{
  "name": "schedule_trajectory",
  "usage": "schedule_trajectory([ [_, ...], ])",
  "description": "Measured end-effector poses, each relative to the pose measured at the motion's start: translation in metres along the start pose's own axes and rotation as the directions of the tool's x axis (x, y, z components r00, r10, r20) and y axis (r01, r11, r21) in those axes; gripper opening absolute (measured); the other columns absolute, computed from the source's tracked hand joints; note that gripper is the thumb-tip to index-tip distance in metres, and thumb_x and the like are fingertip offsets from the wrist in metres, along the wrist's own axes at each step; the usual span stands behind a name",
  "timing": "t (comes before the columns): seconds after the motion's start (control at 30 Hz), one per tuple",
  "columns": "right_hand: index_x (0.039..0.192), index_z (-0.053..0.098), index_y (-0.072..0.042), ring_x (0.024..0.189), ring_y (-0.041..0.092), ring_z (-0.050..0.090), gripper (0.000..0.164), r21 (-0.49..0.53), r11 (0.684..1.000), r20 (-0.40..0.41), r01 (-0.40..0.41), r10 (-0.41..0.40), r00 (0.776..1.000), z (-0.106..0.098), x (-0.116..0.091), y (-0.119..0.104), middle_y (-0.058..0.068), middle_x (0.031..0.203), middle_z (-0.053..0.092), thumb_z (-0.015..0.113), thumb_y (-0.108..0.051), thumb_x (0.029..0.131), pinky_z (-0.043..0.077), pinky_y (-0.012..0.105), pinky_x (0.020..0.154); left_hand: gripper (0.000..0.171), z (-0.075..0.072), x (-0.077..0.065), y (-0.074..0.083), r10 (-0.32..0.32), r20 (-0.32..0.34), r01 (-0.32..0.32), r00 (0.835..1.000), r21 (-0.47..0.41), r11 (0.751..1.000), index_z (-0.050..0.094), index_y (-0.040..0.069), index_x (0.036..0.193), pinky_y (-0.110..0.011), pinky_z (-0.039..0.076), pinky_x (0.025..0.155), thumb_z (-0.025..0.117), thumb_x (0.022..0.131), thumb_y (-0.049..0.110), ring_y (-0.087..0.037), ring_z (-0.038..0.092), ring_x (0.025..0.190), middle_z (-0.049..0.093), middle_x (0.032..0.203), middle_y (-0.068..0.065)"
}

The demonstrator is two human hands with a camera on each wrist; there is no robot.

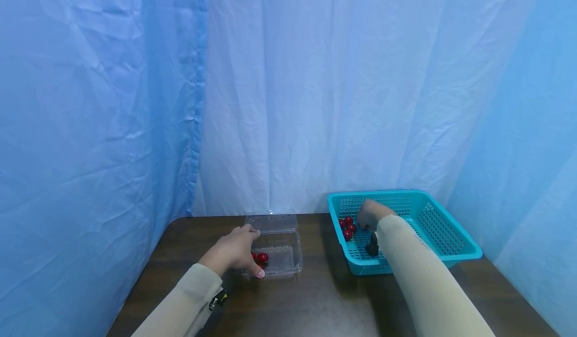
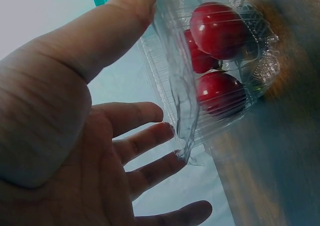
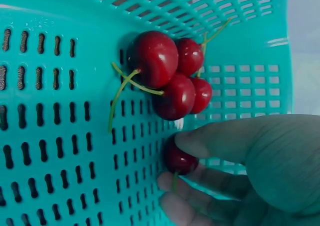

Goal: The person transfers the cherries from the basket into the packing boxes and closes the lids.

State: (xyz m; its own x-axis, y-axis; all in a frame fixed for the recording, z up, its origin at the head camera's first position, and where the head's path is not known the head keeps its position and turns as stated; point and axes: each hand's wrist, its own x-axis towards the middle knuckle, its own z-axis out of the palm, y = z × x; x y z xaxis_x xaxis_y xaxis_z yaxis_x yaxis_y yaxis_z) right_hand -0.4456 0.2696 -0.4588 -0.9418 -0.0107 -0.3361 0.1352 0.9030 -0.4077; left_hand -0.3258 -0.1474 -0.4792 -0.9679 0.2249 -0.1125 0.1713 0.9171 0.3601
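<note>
We see blue cloth (image 1: 297,91) hung as walls across the head view: wrinkled and deeper blue at the left, paler with soft upright folds in the centre, slanting down smoothly at the right. Along the bottom we have a dark brown table (image 1: 311,309), its far left corner rounded, with a dull sheen at lower centre.

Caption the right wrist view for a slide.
The right hand pinches a dark red cherry inside a turquoise basket, beside a cluster of four more cherries.
</note>
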Motion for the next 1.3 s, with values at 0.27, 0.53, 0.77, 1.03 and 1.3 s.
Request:
schedule_trajectory([
  [0.27, 0.060, 0.040, -0.022, 0.059, 0.013, 0.025, 0.053, -0.041, 0.999, -0.011, -0.008, 0.008, 1.000, -0.006, 0.002, -0.007, -0.002, 0.067, 0.034, 0.061, 0.008, 0.098, 0.035, 0.029, 0.054, 0.117, 0.000, -0.001, 0.002, -0.005, 0.002, 0.005, 1.000, -0.001, 1.000, 0.057, 0.015, 0.168, -0.072, 0.059, 0.112, 0.111, 0.068, 0.047, -0.046, 0.056, 0.152, 0.053, 0.171, -0.017],
  [0.53, 0.100, 0.081, -0.007, 0.081, 0.023, 0.070, 0.012, -0.085, 0.995, 0.007, 0.057, -0.057, 0.998, -0.013, 0.006, -0.007, 0.010, 0.099, 0.075, 0.071, -0.004, 0.104, 0.067, 0.041, 0.073, 0.118, 0.001, 0.001, -0.001, -0.020, 0.012, 0.020, 1.000, -0.004, 1.000, 0.056, 0.017, 0.169, -0.072, 0.059, 0.113, 0.110, 0.069, 0.048, -0.045, 0.057, 0.151, 0.053, 0.171, -0.016],
  [0.77, 0.096, 0.078, -0.007, 0.089, 0.029, 0.074, 0.013, -0.040, 0.996, 0.005, 0.084, -0.083, 0.996, -0.019, 0.002, -0.016, 0.012, 0.097, 0.077, 0.070, -0.009, 0.106, 0.068, 0.048, 0.083, 0.119, 0.000, 0.000, 0.000, -0.024, 0.020, 0.024, 1.000, -0.001, 1.000, 0.056, 0.017, 0.169, -0.073, 0.058, 0.112, 0.111, 0.068, 0.049, -0.046, 0.057, 0.152, 0.052, 0.172, -0.016],
  [1.03, 0.075, 0.057, -0.016, 0.060, 0.017, 0.049, 0.029, 0.001, 0.990, -0.037, 0.141, -0.141, 0.989, -0.029, -0.017, -0.041, 0.001, 0.068, 0.057, 0.069, -0.012, 0.101, 0.051, 0.034, 0.060, 0.119, -0.001, -0.001, 0.000, -0.026, 0.015, 0.027, 1.000, -0.015, 1.000, 0.055, 0.018, 0.170, -0.072, 0.059, 0.113, 0.110, 0.068, 0.048, -0.045, 0.057, 0.152, 0.052, 0.173, -0.015],
  [1.3, 0.085, 0.070, -0.010, 0.065, 0.019, 0.055, 0.017, -0.066, 0.962, -0.093, 0.265, -0.270, 0.958, -0.033, -0.042, -0.068, 0.004, 0.075, 0.066, 0.069, -0.016, 0.100, 0.050, 0.033, 0.063, 0.119, -0.003, -0.001, 0.002, -0.022, 0.011, 0.022, 1.000, -0.008, 1.000, 0.056, 0.018, 0.169, -0.073, 0.059, 0.112, 0.110, 0.067, 0.048, -0.046, 0.057, 0.151, 0.052, 0.172, -0.015],
])
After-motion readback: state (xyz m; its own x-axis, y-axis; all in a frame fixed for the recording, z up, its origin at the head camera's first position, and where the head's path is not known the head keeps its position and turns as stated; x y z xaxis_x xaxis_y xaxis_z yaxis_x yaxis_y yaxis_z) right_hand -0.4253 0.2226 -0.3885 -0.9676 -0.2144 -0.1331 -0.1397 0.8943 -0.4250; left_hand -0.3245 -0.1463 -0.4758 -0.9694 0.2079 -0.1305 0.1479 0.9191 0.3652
